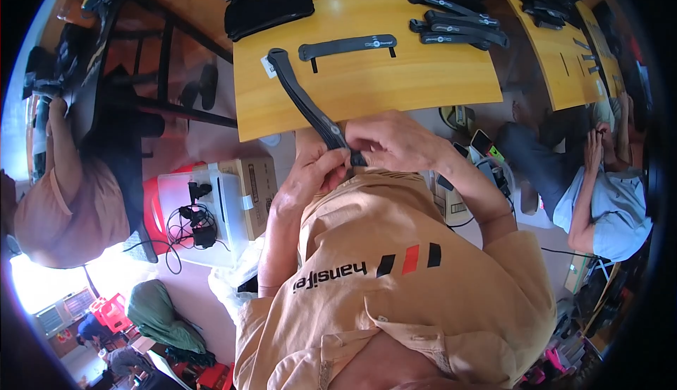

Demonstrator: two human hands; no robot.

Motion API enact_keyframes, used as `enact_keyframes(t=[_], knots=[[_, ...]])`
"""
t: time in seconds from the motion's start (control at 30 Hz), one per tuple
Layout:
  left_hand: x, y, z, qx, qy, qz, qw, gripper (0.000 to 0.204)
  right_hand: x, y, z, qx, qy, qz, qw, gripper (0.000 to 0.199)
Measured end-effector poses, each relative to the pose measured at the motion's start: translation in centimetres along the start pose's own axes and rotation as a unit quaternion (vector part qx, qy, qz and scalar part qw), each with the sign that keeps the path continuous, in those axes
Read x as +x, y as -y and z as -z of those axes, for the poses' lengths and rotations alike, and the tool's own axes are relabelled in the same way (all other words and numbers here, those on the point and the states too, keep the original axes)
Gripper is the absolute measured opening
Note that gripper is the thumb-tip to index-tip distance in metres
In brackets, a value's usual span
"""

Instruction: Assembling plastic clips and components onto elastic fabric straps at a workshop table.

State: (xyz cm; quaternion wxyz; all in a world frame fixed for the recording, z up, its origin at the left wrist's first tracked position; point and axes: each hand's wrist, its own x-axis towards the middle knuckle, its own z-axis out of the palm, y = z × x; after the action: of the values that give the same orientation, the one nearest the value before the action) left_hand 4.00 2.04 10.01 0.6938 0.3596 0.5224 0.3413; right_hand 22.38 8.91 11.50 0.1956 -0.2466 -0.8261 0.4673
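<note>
A long dark grey strap point(307, 102), doubled along its length, slopes from the yellow table down to my lap. Its far end lies on the table, over a small white tag point(268, 67). My left hand point(310, 175) pinches the strap's near end between thumb and fingers. From the other side, my right hand point(398, 139) closes on the same end, its fingertips close to the left ones. A small black piece shows between the hands; its details are hidden by the fingers. Beyond them a similar grey strap point(345, 46) with pale printing lies across two short black strips.
On the yellow table point(423, 80), folded black straps point(269, 10) are stacked at left, with several grey straps point(462, 30) piled at right. Cardboard boxes point(257, 185) and a clear bin point(204, 221) with cables stand at left. Co-workers sit on both sides.
</note>
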Motion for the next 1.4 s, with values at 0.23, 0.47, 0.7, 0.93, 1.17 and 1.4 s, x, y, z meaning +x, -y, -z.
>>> enact_keyframes(t=[0.23,0.47,0.7,0.93,1.17,1.4], knots=[[-1.8,-1.1,0.9,0.048,0.125,0.096,0.986,0.03,-0.8,1.2,0.1,0.001,0.148,0.079,0.986,0.012],[-2.4,-0.3,-0.4,0.007,0.116,-0.032,0.993,0.034,-1.3,0.5,-0.2,0.159,0.154,0.057,0.974,0.013],[-2.3,-1.3,-0.6,-0.084,0.139,-0.001,0.987,0.024,-2.0,1.3,-0.6,0.449,0.129,-0.136,0.873,0.018],[-2.5,-0.4,1.1,-0.271,0.095,-0.081,0.954,0.036,-3.1,-0.3,1.2,0.731,-0.031,0.003,0.682,0.032],[-1.6,-1.3,0.5,-0.104,0.083,-0.033,0.99,0.039,-1.2,1.3,-0.2,0.055,-0.113,0.062,0.99,0.025],[-2.0,-1.4,1.0,-0.038,0.113,0.038,0.992,0.024,-0.7,0.5,-0.9,0.026,0.052,0.123,0.991,0.009]])
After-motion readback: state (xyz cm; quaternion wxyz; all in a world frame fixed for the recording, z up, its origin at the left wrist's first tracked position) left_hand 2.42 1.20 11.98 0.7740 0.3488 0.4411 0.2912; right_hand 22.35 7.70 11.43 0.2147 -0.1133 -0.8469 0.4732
